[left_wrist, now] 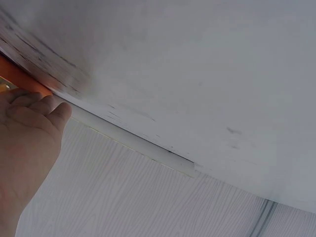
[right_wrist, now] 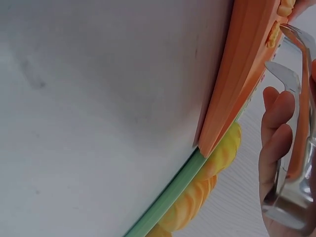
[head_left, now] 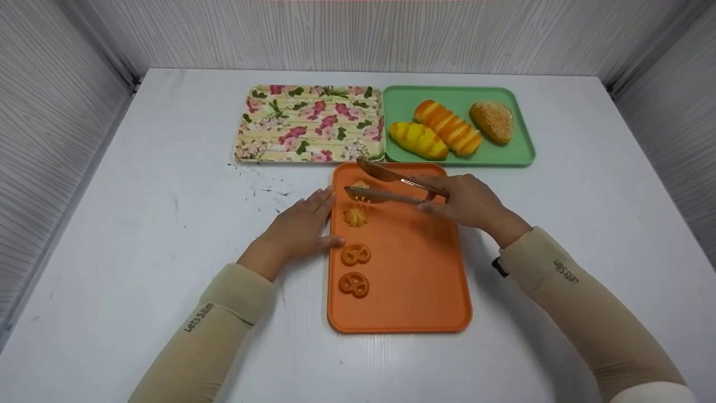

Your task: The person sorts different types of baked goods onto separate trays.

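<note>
My right hand (head_left: 472,201) holds a pair of metal tongs (head_left: 391,197), whose arms stand apart over the far left of the orange tray (head_left: 411,291). Below the tongs lies a yellowish cookie (head_left: 359,193), partly hidden by the lower arm. Nearer to me are a flower-shaped cookie (head_left: 355,216) and two pretzel-shaped cookies (head_left: 356,254), lined up along the tray's left side. Against that left rim rests my left hand (head_left: 296,229), fingers extended and thumb over the edge. In the right wrist view the tongs (right_wrist: 295,86) tips are apart beside a cookie (right_wrist: 273,34).
Behind the orange tray stand a floral tray (head_left: 285,120) and, to its right, a green tray (head_left: 517,151). The green one bears a yellow bread roll (head_left: 418,140), a sliced loaf (head_left: 447,127) and a seeded bun (head_left: 492,121). Pale panels (head_left: 335,36) wall the table.
</note>
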The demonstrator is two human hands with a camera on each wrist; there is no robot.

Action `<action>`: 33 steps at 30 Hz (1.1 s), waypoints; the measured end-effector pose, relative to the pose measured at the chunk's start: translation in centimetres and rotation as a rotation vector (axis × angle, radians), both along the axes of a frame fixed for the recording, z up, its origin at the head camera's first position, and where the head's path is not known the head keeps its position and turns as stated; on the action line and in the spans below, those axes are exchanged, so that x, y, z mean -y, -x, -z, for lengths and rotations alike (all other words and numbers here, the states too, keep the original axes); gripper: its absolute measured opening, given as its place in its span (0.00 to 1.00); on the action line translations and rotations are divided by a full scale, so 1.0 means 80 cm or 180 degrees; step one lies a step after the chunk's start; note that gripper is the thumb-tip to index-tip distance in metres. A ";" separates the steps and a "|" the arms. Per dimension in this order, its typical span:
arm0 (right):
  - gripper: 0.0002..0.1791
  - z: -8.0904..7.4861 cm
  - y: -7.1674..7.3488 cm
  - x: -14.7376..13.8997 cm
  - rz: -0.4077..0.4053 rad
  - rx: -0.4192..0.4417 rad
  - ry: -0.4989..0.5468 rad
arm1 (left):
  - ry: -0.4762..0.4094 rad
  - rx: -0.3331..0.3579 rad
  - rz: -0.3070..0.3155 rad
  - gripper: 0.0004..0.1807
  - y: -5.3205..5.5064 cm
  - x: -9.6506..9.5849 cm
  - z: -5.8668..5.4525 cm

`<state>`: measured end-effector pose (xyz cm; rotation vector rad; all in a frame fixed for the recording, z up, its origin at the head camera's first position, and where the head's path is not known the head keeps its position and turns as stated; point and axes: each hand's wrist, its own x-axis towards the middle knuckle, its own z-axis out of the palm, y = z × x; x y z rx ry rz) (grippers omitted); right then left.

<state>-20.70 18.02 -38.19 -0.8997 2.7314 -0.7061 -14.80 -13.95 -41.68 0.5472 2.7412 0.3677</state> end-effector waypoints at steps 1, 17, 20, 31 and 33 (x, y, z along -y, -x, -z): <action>0.32 0.001 0.001 0.001 -0.0025 -0.0010 -0.0025 | 0.0003 0.0004 0.0000 0.50 0.000 0.000 0.000; 0.30 -0.002 0.006 0.011 -0.0044 0.0017 -0.0191 | 0.0003 -0.0044 0.0015 0.51 0.001 0.001 0.003; 0.29 -0.003 0.007 0.014 -0.0053 -0.0014 -0.0209 | -0.0006 -0.0063 0.0026 0.51 0.001 0.001 0.003; 0.29 -0.003 0.007 0.018 -0.0037 -0.0030 -0.0273 | -0.0030 -0.0065 0.0020 0.51 0.000 0.001 0.003; 0.29 -0.003 0.006 0.019 -0.0020 -0.0017 -0.0277 | -0.0037 -0.0068 0.0018 0.51 0.000 0.001 0.003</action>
